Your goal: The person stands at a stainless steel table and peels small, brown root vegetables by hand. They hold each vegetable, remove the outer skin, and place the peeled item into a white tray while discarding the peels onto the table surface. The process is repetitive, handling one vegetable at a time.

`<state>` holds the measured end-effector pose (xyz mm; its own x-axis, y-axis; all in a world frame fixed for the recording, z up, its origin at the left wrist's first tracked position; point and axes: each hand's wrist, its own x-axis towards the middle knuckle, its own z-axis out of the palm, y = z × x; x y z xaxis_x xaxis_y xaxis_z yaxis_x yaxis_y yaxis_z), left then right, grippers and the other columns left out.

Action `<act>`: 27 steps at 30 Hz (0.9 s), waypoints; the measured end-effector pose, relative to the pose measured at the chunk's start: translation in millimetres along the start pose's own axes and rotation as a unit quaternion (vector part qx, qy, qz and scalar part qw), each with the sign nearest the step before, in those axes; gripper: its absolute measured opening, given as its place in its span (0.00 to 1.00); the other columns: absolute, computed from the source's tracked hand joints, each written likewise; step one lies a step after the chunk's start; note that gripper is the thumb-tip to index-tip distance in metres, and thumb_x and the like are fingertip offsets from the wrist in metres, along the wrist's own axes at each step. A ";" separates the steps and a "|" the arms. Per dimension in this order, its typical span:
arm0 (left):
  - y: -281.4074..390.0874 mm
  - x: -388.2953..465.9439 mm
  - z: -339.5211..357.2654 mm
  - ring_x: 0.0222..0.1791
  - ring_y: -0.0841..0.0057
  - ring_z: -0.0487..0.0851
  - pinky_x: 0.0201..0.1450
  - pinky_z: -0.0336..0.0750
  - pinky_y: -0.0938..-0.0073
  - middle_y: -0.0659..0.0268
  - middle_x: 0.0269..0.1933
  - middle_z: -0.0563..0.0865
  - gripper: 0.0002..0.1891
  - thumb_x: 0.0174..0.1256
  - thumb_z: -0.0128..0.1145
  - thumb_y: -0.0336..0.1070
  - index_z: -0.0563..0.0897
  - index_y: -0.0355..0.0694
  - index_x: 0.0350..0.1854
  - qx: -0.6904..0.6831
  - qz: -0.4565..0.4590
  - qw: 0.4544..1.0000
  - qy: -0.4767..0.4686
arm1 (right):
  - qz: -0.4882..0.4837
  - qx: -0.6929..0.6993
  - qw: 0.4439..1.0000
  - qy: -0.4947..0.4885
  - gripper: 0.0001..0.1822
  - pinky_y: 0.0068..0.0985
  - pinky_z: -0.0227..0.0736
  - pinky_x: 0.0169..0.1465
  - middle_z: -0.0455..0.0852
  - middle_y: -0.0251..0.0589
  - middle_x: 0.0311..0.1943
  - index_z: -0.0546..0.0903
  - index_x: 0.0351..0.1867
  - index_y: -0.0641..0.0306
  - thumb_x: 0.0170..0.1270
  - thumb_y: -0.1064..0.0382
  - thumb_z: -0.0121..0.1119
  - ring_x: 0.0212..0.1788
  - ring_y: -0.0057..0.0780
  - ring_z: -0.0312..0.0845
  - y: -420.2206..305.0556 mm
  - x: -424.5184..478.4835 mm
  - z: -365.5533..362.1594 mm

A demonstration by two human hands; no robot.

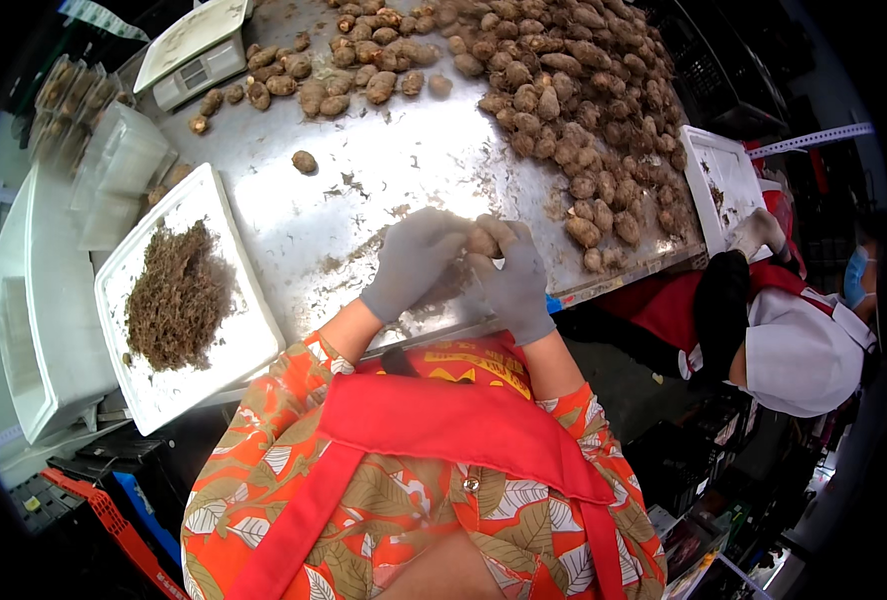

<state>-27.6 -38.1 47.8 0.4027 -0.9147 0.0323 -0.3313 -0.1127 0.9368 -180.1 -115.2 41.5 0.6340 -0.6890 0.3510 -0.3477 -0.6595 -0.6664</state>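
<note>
My left hand [417, 262] and my right hand [517, 281], both in grey gloves soiled at the fingers, meet over the near side of a metal table [293, 225]. Between them is a small brown taro corm [481, 242]. The right thumb and fingers grip its right side; the left fingers and thumb close at its left end, partly blurred. Brown fibres and peel scraps [353, 184] are strewn on the metal around and beneath the hands. One loose corm [305, 162] lies farther off, up and left of my hands.
A large heap of hairy corms [563, 90] covers the right; a smaller group [368, 52] lies far left near a scale [192, 60]. At left, a white tray [252, 322] holds brown fibre [177, 296] beside clear plastic containers [125, 165]. A co-worker [803, 337] is by another white tray [702, 142].
</note>
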 end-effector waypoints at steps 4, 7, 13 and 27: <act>3.0 0.3 1.7 0.36 0.67 0.84 0.41 0.78 0.71 0.56 0.36 0.84 0.07 0.61 0.61 0.33 0.79 0.35 0.31 0.084 0.090 0.992 -0.018 | 0.020 0.012 1.000 0.001 0.25 0.27 0.76 0.46 0.80 0.42 0.43 0.81 0.57 0.59 0.54 0.74 0.65 0.42 0.33 0.80 6.8 -2.3 3.9; -8.2 -6.1 13.6 0.35 0.63 0.83 0.39 0.77 0.67 0.55 0.35 0.83 0.08 0.60 0.60 0.33 0.76 0.35 0.32 0.050 0.144 0.988 -0.020 | 0.045 0.024 0.998 -0.024 0.25 0.26 0.77 0.46 0.80 0.41 0.43 0.81 0.57 0.59 0.55 0.75 0.64 0.42 0.32 0.80 12.0 -2.2 4.0; -13.8 -2.1 -3.9 0.31 0.66 0.81 0.38 0.76 0.67 0.56 0.30 0.81 0.10 0.63 0.59 0.38 0.76 0.34 0.34 0.029 0.061 0.997 -0.029 | 0.090 0.099 0.991 -0.032 0.22 0.29 0.77 0.52 0.82 0.45 0.48 0.81 0.57 0.61 0.59 0.69 0.64 0.48 0.36 0.81 2.0 0.6 -4.2; -14.4 1.4 -3.4 0.40 0.63 0.81 0.45 0.77 0.63 0.59 0.36 0.82 0.10 0.65 0.59 0.38 0.85 0.43 0.46 0.040 0.147 0.988 -0.016 | 0.284 0.312 0.904 -0.067 0.22 0.19 0.77 0.51 0.85 0.39 0.48 0.79 0.60 0.71 0.64 0.68 0.63 0.48 0.19 0.80 -6.4 5.6 -6.2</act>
<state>-19.4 -36.5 35.6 0.2532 -0.9241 0.2863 -0.4975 0.1294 0.8577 -178.7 -116.7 51.8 0.5682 -0.7930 -0.2198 -0.2126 0.1165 -0.9702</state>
